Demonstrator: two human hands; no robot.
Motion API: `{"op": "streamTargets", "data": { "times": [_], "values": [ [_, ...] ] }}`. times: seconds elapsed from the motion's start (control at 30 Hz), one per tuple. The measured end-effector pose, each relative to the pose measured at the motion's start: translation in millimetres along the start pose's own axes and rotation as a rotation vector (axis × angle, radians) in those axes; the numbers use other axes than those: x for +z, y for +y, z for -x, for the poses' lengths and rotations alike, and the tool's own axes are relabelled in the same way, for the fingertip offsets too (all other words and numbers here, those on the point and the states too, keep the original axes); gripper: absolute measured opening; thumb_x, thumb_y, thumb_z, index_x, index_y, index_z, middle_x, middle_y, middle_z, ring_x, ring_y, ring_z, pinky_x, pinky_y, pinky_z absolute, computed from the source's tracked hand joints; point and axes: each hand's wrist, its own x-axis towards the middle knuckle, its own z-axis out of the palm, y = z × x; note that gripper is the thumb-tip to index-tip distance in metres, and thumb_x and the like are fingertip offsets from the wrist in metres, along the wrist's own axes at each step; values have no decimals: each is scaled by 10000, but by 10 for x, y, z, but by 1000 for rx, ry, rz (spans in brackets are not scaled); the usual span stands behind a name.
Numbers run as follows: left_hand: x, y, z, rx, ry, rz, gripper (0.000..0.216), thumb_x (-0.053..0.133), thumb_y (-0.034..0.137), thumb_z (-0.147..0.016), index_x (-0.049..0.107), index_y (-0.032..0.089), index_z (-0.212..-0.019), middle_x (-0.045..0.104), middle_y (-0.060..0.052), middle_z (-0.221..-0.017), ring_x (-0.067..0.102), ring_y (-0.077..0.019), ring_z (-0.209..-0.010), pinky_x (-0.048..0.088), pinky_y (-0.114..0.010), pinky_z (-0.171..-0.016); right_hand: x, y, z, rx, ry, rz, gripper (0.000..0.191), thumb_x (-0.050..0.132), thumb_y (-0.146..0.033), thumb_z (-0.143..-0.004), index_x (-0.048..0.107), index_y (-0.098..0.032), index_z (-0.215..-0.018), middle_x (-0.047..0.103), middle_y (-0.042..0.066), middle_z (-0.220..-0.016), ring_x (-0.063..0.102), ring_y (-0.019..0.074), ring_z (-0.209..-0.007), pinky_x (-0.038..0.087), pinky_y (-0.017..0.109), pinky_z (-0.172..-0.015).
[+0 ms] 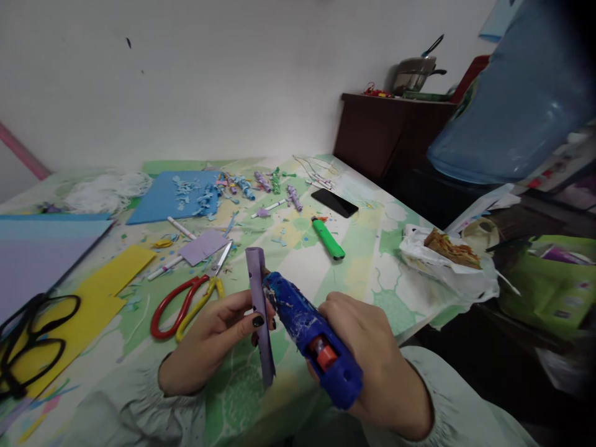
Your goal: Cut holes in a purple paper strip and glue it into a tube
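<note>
Pinched in my left hand (pixel 223 332) is a rolled tube of purple foam sheet (pixel 261 316), held nearly upright. My right hand (pixel 367 360) is wrapped round a blue glue gun (pixel 311 341) with dried glue smeared over its front. The nozzle points at the upper part of the tube and appears to touch its side. Just left of my left hand lie scissors (pixel 186 304) with one red and one yellow handle. Beyond them a small purple foam piece (pixel 203 247) rests over white sticks.
Blue foam sheets (pixel 172 197) with scraps, several small wrapped rolls (pixel 294 197), a black phone (pixel 335 203) and a green utility knife (pixel 328 239) lie further back. Black-framed glasses (pixel 37 341) sit on yellow foam (pixel 100 298) at left. Wrapped food (pixel 451 248) is at the right edge.
</note>
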Motion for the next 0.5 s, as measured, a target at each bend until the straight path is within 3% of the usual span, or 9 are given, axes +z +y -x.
{"op": "streamTargets", "data": {
  "times": [0.27,0.5],
  "values": [
    [-12,-21,-24,38,-32,32,235,639,427,-830,705,214,-905,670,-27,-798,571,-147,-676,477,-223,-580,-14,-27,28,-21,8,-14,150,431,-291,-879,461,-176,-788,472,10,-650,403,147,-565,274,278,-494],
    [-15,-35,0,49,-52,13,184,614,378,-857,698,220,-901,647,-18,-790,571,-135,-672,481,-212,-599,-11,-27,-45,-29,59,-79,145,489,-244,-853,535,-108,-870,576,84,-713,503,185,-629,372,299,-542]
  ]
}}
